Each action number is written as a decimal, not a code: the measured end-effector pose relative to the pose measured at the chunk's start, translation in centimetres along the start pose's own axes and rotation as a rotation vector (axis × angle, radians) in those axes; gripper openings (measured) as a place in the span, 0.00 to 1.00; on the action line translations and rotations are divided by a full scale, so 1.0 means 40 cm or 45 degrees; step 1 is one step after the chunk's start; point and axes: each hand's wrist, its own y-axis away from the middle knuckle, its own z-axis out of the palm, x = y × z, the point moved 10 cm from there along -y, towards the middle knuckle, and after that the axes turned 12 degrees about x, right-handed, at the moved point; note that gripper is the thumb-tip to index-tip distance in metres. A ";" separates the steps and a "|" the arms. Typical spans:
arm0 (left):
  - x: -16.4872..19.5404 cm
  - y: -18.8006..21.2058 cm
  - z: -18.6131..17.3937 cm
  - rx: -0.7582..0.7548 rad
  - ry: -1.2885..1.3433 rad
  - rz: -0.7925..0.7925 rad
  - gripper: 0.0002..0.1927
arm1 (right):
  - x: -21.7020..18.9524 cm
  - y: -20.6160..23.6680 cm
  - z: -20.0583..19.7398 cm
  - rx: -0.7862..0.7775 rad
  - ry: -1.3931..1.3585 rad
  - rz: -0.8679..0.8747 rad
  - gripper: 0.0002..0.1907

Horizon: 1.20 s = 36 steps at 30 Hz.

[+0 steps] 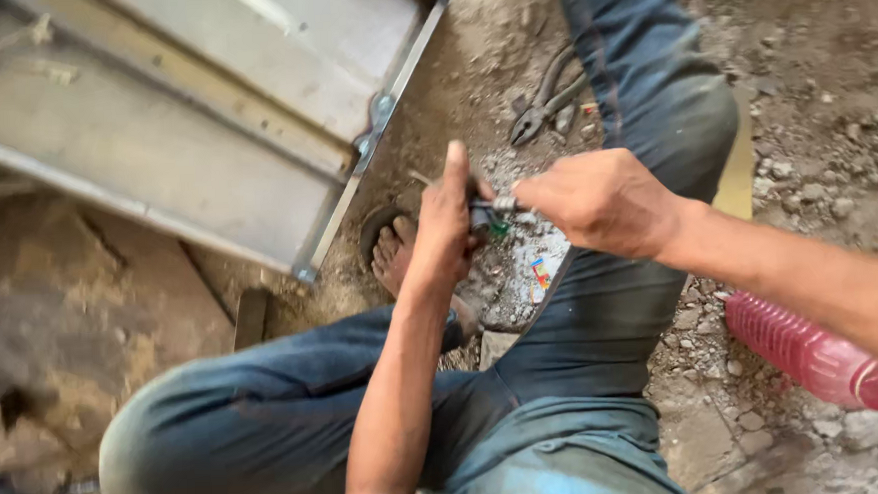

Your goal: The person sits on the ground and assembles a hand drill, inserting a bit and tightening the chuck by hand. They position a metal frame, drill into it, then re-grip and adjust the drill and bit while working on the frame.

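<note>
Our two hands meet over our knees, left hand (445,217) and right hand (597,201) both clenched on one small dark part (484,218), one pair of pliers (544,106) on the dirt ground (833,126), one pink ribbed bottle (815,353) beside our right leg

Dusty rubble floor (814,137), grey metal frame (252,116) (lying flat), daylight

We see dark blue jeans (602,309). The bottle (815,353) is pink with little ridges in rows. The metal door (201,109) is grey with a pale yellow stripe. The ground (834,136) is brown and grey with small stones. The pliers (547,106) are dark grey. A scrap (539,275) has red, blue and yellow marks.
</note>
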 end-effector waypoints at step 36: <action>0.308 0.087 -0.112 0.311 0.067 0.533 0.30 | 0.049 -0.105 -0.124 0.786 -0.832 0.494 0.04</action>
